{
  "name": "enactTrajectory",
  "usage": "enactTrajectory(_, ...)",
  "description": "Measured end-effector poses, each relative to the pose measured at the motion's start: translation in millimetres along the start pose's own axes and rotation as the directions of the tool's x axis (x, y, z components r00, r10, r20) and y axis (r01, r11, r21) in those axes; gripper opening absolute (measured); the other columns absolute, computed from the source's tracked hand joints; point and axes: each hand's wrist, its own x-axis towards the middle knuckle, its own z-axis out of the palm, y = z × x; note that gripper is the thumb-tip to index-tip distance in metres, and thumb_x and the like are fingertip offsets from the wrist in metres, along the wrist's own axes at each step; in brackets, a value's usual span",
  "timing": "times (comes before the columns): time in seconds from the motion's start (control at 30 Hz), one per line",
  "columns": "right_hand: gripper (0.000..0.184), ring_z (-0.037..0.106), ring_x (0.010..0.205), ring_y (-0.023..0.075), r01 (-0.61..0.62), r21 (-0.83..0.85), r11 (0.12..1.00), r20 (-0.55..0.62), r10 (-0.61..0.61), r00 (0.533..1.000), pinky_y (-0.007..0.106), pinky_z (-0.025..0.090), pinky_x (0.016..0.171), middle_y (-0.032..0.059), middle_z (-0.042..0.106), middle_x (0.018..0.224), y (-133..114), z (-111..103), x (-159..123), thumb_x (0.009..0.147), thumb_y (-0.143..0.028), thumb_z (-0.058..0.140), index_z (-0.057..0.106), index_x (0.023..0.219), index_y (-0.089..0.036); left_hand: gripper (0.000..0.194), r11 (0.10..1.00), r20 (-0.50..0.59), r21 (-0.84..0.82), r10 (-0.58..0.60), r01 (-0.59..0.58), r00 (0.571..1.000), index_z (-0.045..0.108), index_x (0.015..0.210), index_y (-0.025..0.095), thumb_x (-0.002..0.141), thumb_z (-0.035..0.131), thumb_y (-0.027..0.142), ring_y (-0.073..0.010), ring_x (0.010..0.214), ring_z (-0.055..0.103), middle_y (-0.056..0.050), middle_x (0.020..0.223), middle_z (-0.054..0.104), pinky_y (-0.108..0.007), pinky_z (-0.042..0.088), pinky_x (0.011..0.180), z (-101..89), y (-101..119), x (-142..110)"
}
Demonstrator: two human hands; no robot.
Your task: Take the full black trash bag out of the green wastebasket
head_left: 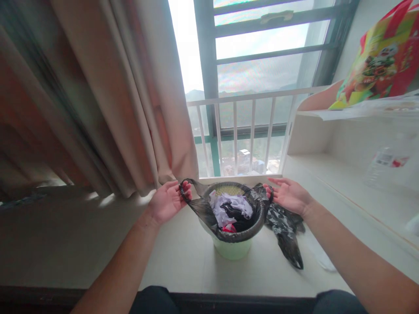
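A small green bin [233, 249] stands on the pale floor below a window, lined with a black plastic bag [240, 234]. Crumpled white paper [229, 206] and a red scrap lie inside. My left hand [168, 200] is palm up at the bin's left, its fingers curled through the bag's left handle loop [188, 192]. My right hand [288, 194] is palm up at the bin's right, with the bag's right handle [269, 196] hooked over its fingers. A second black bag [288, 235] lies crumpled on the floor right of the bin.
Beige curtains [124, 96] hang at the left. A window with a white railing [248, 131] is straight ahead. A white shelf unit [343, 148] stands at the right, holding a colourful bag [382, 56] and a clear bottle [386, 163]. My knees are at the bottom edge.
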Motion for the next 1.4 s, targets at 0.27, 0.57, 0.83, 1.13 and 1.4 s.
enactTrajectory(0.27,0.019,0.064,0.068,0.0183,-0.018,0.057,0.998,-0.065,0.022,0.998,0.031,0.062,0.057,0.0126,0.068,0.092,7.3,-29.5,9.5,0.091,-0.012,0.053,0.059,0.108,-0.019,0.021,1.000,0.046,0.029,0.001,-0.002,0.999,0.067,0.099,0.006,0.092,0.050,0.017,-0.0216,0.071,0.071,-0.013,0.087,0.072,-0.033,0.064,0.069,28.0,-2.7,-5.1)
enactTrajectory(0.57,0.013,0.058,0.060,0.0147,-0.051,0.122,0.991,-0.023,0.054,0.998,0.029,0.056,0.051,0.0109,0.066,0.091,17.9,-64.0,19.8,0.091,-0.013,0.052,0.057,0.102,-0.018,0.019,0.999,0.060,0.039,-0.031,0.028,0.998,0.066,0.099,0.007,0.088,0.053,0.016,-0.0215,0.072,0.071,-0.014,0.086,0.072,-0.033,0.064,0.068,61.7,-0.8,-1.8)
enactTrajectory(0.83,0.018,0.059,0.066,0.0158,-0.037,0.106,0.994,-0.003,0.037,0.999,0.028,0.057,0.050,0.0155,0.066,0.101,-9.0,-42.6,13.0,0.089,-0.012,0.054,0.057,0.106,-0.018,0.018,0.999,0.033,0.042,-0.024,0.023,0.999,0.065,0.099,0.008,0.087,0.054,0.016,-0.0225,0.071,0.071,-0.014,0.086,0.071,-0.037,0.064,0.069,72.5,0.0,4.8)
enactTrajectory(1.13,0.029,0.056,0.066,0.0152,0.074,0.098,0.992,-0.003,-0.075,0.997,0.026,0.055,0.045,0.0160,0.061,0.106,-47.5,-16.9,9.5,0.083,-0.010,0.059,0.056,0.111,-0.019,0.018,1.000,-0.021,0.015,0.015,-0.015,1.000,0.065,0.099,0.008,0.088,0.053,0.015,-0.0216,0.069,0.070,-0.013,0.083,0.070,-0.034,0.064,0.064,68.2,3.8,5.9)
enactTrajectory(1.4,0.025,0.060,0.068,0.0184,0.105,-0.048,0.993,0.052,-0.102,0.993,0.030,0.058,0.049,0.0170,0.064,0.104,-59.9,-2.6,16.2,0.085,-0.015,0.061,0.060,0.110,-0.017,0.017,1.000,-0.021,0.022,0.013,-0.012,1.000,0.065,0.098,0.009,0.086,0.054,0.015,-0.0221,0.068,0.070,-0.012,0.081,0.070,-0.035,0.064,0.064,60.1,8.3,9.0)
